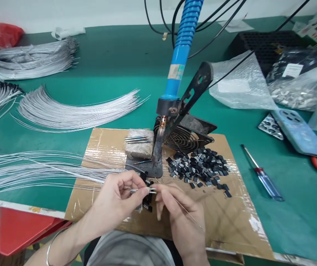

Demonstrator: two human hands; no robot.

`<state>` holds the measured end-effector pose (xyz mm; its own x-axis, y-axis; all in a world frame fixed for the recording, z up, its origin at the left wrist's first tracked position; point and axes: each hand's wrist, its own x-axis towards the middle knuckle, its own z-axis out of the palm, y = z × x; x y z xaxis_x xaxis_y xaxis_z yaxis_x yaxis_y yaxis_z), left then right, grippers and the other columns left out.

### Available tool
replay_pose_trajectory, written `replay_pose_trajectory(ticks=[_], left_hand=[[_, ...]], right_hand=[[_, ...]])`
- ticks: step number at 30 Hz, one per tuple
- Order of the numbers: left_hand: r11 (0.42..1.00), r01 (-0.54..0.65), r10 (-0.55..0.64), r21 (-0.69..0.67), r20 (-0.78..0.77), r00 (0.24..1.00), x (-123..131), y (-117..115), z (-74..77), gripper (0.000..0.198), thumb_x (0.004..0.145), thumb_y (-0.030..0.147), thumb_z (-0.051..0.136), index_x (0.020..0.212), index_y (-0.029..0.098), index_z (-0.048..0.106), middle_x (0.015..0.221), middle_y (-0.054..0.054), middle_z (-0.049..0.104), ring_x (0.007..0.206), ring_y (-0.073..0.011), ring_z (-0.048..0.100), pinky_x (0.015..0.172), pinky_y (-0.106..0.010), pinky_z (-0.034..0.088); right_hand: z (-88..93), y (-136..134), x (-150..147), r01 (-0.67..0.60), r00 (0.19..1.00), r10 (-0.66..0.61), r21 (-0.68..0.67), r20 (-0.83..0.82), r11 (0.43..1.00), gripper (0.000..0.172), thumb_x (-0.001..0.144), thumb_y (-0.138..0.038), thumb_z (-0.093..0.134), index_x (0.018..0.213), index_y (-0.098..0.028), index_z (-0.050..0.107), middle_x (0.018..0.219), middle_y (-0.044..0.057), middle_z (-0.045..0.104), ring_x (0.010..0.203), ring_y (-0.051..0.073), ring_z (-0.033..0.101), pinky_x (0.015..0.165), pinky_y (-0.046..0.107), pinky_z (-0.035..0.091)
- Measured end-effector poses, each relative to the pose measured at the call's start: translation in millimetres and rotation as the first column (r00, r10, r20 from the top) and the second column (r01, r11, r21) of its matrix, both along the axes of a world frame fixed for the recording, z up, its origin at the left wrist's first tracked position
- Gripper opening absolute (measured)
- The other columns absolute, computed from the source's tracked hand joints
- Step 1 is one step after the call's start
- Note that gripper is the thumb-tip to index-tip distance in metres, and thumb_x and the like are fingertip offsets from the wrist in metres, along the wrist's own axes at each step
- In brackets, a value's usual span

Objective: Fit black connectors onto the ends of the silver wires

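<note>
Over the cardboard sheet (219,221), my left hand (125,194) pinches the ends of thin white wires between thumb and index finger. Close to its right, my right hand (179,210) is closed on a thin wire that runs back across the palm. The fingertips of both hands nearly meet. Small black connectors (148,203) lie just beneath them, partly hidden. A bundle of long white wires (50,171) stretches left from there. Behind the hands stands a blue-handled soldering iron (176,70), its tip pointing down, beside a block (139,145) with metal rods on it.
Loose black pieces (199,166) are heaped right of a black fan (183,136). Further right lie a screwdriver (263,177), a phone (302,133) and plastic bags (238,83). More wire bundles (75,111) rest at the back left.
</note>
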<state>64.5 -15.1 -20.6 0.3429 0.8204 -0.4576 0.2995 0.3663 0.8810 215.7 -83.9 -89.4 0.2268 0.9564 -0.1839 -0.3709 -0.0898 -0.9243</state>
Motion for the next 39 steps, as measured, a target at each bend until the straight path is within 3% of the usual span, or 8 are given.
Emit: replay_pose_trajectory(ticks=[6,14,25,33,39], left_hand=[[0.999,-0.013,0.012,0.032,0.013,1.000,-0.9,-5.1,-6.8,0.024,0.087,0.037,0.068,0.076,0.017,0.064,0.067,0.000,0.057,0.061,-0.0125,0.047,0.055,-0.024,0.035],[0.998,-0.019,0.019,0.057,-0.002,1.000,2.5,-8.5,-5.0,0.023,0.086,0.036,0.068,0.074,0.017,0.062,0.065,0.000,0.056,0.058,-0.0123,0.046,0.053,-0.024,0.034],[1.000,0.010,-0.010,0.014,-0.015,1.000,1.4,-8.8,-4.8,0.020,0.081,0.032,0.073,0.072,0.017,0.063,0.062,0.001,0.054,0.057,-0.0117,0.042,0.051,-0.024,0.031],[0.991,-0.040,0.047,0.128,-0.053,0.998,4.6,-14.1,-8.3,0.020,0.086,0.033,0.067,0.074,0.017,0.064,0.065,-0.001,0.059,0.060,-0.0133,0.051,0.053,-0.024,0.038],[0.969,-0.110,0.125,0.219,-0.052,0.991,8.8,-22.7,-16.1,0.018,0.088,0.029,0.063,0.075,0.016,0.063,0.066,-0.001,0.061,0.059,-0.0124,0.052,0.053,-0.023,0.040]], right_hand=[[4.8,2.3,-3.9,-0.024,0.998,0.022,-0.030,-0.056,0.999,0.009,0.086,-0.026,0.076,0.091,-0.025,0.084,0.068,0.000,0.063,0.048,0.008,0.053,0.040,0.018,0.046],[1.2,1.0,-3.3,-0.035,0.994,0.027,-0.074,-0.103,0.997,0.009,0.084,-0.030,0.078,0.087,-0.024,0.083,0.066,0.000,0.064,0.044,0.007,0.050,0.039,0.018,0.043],[8.1,6.1,10.5,-0.198,0.959,0.168,-0.115,-0.227,0.973,0.012,0.081,-0.032,0.081,0.076,-0.021,0.080,0.060,-0.001,0.061,0.044,0.006,0.047,0.039,0.017,0.036],[19.2,9.3,0.0,-0.104,0.952,0.053,-0.154,-0.303,0.983,0.017,0.076,-0.036,0.083,0.074,-0.019,0.081,0.052,-0.002,0.053,0.042,0.005,0.042,0.037,0.014,0.032],[14.3,7.6,-3.6,-0.075,0.943,0.005,-0.198,-0.333,0.977,0.016,0.076,-0.036,0.084,0.074,-0.020,0.081,0.053,-0.003,0.053,0.043,0.004,0.042,0.038,0.013,0.032]])
